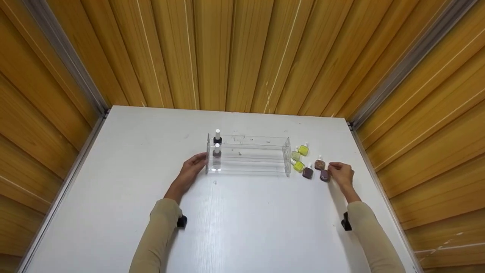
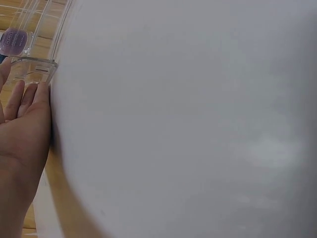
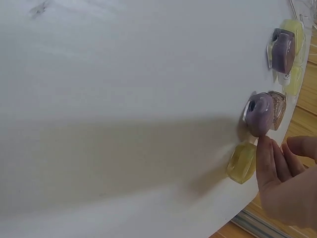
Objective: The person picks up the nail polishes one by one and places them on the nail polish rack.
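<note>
A clear acrylic display rack [image 1: 287, 159] stands mid-table. At its left end are two nail polish bottles with white caps, an upper one [image 1: 217, 135] and a lower one [image 1: 217, 151]. My left hand [image 1: 191, 168] touches the rack's left end panel, fingers extended; the left wrist view shows a purple bottle [image 2: 14, 42] above the fingertips. My right hand [image 1: 342, 175] is beside a mauve bottle [image 1: 324, 175]; in the right wrist view its fingertips touch that bottle's lower edge, and a yellow bottle [image 3: 241, 162] lies close by.
Between rack and right hand lie a glittery brown bottle [image 1: 319, 164], a dark purple bottle [image 1: 307, 173] and several yellow ones, including one at the back [image 1: 303, 150]. The white table [image 1: 265, 220] meets wood-patterned walls [image 1: 246, 57] at the back and sides.
</note>
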Motion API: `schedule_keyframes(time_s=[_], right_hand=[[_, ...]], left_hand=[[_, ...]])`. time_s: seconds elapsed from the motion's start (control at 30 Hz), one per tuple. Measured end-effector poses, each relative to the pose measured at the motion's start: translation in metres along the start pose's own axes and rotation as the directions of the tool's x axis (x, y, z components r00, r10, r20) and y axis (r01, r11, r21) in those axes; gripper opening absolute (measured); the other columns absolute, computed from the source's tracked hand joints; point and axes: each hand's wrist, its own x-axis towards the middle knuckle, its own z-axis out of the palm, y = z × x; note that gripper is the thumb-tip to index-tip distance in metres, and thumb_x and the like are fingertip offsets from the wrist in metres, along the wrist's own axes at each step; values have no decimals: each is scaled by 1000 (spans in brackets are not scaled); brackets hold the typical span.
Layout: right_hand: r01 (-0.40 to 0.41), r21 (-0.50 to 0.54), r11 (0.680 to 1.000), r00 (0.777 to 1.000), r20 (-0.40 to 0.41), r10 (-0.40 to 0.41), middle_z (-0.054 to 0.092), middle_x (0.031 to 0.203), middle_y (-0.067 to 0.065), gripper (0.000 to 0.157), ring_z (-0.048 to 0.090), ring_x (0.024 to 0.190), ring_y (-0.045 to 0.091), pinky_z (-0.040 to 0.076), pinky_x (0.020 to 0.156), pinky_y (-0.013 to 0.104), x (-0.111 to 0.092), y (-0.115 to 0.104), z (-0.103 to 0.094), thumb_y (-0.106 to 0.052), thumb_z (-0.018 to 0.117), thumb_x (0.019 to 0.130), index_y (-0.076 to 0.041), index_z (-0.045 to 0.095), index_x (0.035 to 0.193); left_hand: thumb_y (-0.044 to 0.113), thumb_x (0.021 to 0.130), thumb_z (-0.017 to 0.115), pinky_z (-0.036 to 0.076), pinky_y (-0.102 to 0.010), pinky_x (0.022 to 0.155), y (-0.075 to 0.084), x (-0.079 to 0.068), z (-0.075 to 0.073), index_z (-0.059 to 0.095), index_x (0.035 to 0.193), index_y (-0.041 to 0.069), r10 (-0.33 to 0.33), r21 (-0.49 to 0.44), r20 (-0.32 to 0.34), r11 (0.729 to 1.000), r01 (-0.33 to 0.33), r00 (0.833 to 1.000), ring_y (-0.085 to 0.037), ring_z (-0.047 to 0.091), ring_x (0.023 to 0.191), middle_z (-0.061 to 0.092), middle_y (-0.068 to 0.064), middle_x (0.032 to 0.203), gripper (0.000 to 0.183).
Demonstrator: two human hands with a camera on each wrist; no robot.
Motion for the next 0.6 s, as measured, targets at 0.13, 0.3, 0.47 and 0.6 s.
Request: schedule_keyframes(time_s=[0.13,0.3,0.47,0.6], right_hand=[[22,-116,993,999,-43,-27,75,106,28,26,72,81,22,57,82,28,0,-6,2,-7,63,95,11,72,112],[2,-192,981,1000,-15,-5,71,114,30,31,66,110,47,52,100,55,-1,-9,3,-10,59,96,11,70,117],[2,-241,970,1000,-21,-7,71,114,30,31,67,110,48,54,96,56,1,-3,8,-11,60,96,10,71,115],[-6,-257,966,1000,-11,4,72,114,30,31,68,106,47,56,90,54,3,-1,11,-14,62,96,10,71,113]], left_hand=[[19,103,63,30,-37,129,1,0,1,50,147,7,15,10,-7,1000,-15,1000,-25,41,150,49,-13,156,48],[21,102,64,30,-37,129,-1,0,2,51,146,7,9,12,-15,1000,-8,1000,-26,41,150,50,-13,155,48],[18,102,63,31,-37,128,-1,0,3,53,145,6,13,-5,-19,1000,-13,1000,-26,43,149,52,-14,154,46],[17,102,63,31,-37,128,0,1,2,53,145,6,13,-5,-20,1000,-13,1000,-26,43,148,52,-14,153,45]])
